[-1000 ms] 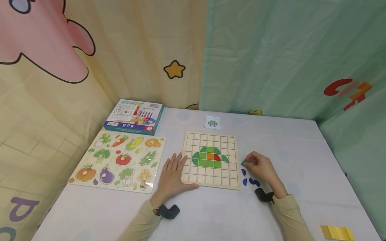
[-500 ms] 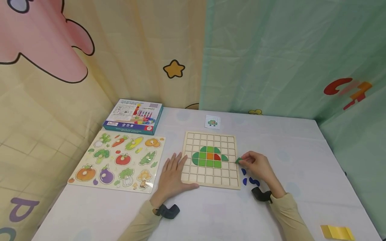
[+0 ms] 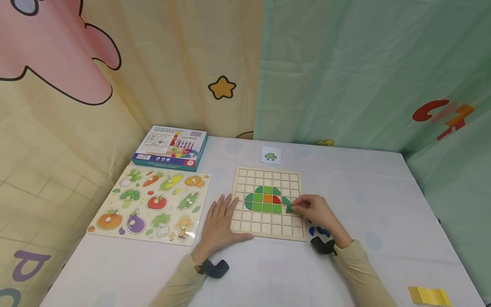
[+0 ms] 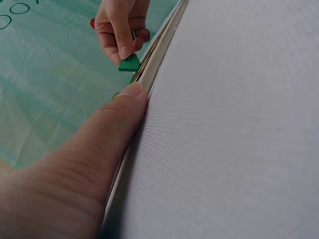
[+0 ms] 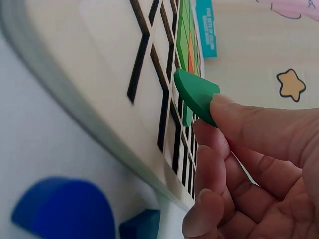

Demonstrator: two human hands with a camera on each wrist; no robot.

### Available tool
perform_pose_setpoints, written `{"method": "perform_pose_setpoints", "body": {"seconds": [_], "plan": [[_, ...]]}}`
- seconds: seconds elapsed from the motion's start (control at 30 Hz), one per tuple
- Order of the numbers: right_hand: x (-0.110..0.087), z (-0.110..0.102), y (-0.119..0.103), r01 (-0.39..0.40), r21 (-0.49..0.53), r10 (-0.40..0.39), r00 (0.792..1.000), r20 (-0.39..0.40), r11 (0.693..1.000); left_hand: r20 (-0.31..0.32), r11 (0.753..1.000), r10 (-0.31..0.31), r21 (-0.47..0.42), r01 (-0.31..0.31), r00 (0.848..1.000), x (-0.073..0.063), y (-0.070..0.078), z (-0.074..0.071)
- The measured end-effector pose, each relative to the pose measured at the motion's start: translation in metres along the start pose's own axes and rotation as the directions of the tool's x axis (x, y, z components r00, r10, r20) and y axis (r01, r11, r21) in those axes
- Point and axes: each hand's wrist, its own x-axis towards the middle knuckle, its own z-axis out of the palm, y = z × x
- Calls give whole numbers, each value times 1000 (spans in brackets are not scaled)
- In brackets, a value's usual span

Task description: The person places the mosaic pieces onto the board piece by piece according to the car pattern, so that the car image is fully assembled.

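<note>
My right hand (image 3: 313, 209) pinches a dark green quarter-round tile (image 5: 198, 93) between thumb and fingertips. In the head view the tile overlaps the right part of the wooden grid board (image 3: 245, 228), just below another green quarter-round piece (image 3: 285, 201) in the grid. Light green squares (image 3: 267, 208), an orange square (image 3: 267, 199), a red piece (image 3: 276, 200) and more dark green rounded pieces fill cells at the middle. My left hand (image 3: 219, 226) lies with fingers spread at the board's left side, its thumb (image 4: 117, 117) along the near edge.
Blue pieces (image 5: 65, 209) lie right of the board, partly behind my right hand in the head view. A small pattern card (image 3: 270, 156) sits beyond the board. To the left are a vegetable puzzle (image 3: 149, 209) and a box (image 3: 170, 147). A yellow object (image 3: 428, 296) lies front right.
My right hand has moved left with the green tile, from beside the board to over its right-hand cells. My left hand has stayed in place.
</note>
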Motion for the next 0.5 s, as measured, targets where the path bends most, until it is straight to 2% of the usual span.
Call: {"method": "perform_pose_setpoints", "body": {"seconds": [0.5], "plan": [[11, 10, -7, 22, -92, -23, 1000, -4, 996, -15, 1000, 9, -2, -9, 1000, 0, 0, 0]]}}
